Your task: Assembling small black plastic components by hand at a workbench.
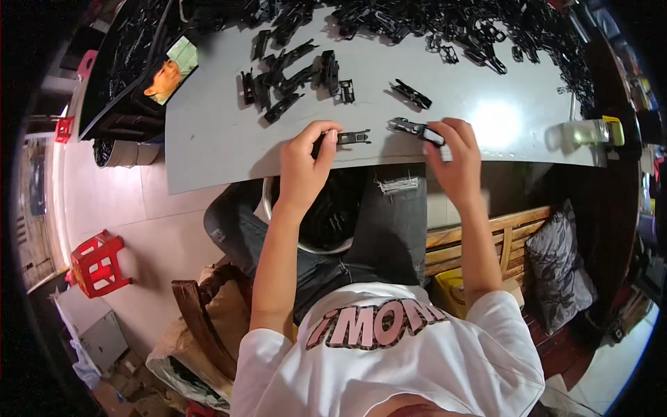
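Note:
Near the table's front edge, my left hand [309,158] pinches a narrow black plastic part [355,137] between thumb and fingers, its slotted end pointing right. Across from it my right hand [456,156] grips another long black plastic piece [411,127], which points left toward the first. A gap separates the two pieces. Just beyond the right-hand piece lies a loose black part [411,94] on the grey tabletop [229,149]. A loose cluster of similar black parts [281,78] rests farther back, left of centre. My fingers hide portions of both held pieces.
Heaps of small black parts [389,24] cover the table's far side. A jar with a yellow-green end [590,132] lies at the right. At left, a screen [174,73] leans by a black bin. A basin [326,247] of dark pieces sits between my legs; a red stool [101,264] stands left.

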Available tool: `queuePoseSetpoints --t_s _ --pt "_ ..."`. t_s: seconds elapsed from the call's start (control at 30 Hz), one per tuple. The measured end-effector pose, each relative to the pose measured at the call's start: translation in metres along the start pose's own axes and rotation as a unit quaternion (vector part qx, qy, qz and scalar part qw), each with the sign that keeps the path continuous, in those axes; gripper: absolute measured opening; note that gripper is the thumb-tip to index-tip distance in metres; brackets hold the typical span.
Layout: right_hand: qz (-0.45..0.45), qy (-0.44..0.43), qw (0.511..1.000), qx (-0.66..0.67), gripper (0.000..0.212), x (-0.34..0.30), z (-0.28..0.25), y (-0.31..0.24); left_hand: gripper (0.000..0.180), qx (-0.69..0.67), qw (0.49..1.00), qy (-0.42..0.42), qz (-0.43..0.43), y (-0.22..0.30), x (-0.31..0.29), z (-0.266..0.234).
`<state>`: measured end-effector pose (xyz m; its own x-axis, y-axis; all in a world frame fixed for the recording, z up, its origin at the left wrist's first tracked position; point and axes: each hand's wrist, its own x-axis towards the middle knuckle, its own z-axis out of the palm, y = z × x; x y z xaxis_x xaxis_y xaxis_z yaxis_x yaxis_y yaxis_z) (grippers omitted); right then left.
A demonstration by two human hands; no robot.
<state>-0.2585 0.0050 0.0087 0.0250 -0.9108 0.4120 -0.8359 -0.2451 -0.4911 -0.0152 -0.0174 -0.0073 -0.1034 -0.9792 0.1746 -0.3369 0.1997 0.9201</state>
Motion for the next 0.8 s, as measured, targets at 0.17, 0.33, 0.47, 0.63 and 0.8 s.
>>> queuePoseSetpoints --t_s 0.17,0.33,0.47,0.63,0.8 --pt "-0.052 -0.011 0.999 0.003 0.029 0.014 0.009 -0.008 0.015 -0.009 1.0 -0.016 0.003 -0.008 0.002 0.007" --pt "-0.057 -0.063 0.996 -0.042 0.028 0.013 0.02 -0.006 0.012 -0.005 1.0 -0.017 -0.018 -0.001 0.003 0.004" --pt "-0.033 -0.116 0.993 0.006 0.029 0.017 0.024 -0.015 0.012 -0.011 1.0 -0.01 -0.023 -0.003 0.004 0.005" --pt "-0.073 -0.124 0.978 0.151 0.031 0.018 0.033 -0.052 0.013 0.022 1.0 0.006 -0.014 -0.002 0.003 0.004" --pt "-0.121 -0.131 0.981 0.08 0.036 0.02 0.039 -0.059 0.01 0.015 0.999 0.033 0.031 -0.004 0.003 0.01"
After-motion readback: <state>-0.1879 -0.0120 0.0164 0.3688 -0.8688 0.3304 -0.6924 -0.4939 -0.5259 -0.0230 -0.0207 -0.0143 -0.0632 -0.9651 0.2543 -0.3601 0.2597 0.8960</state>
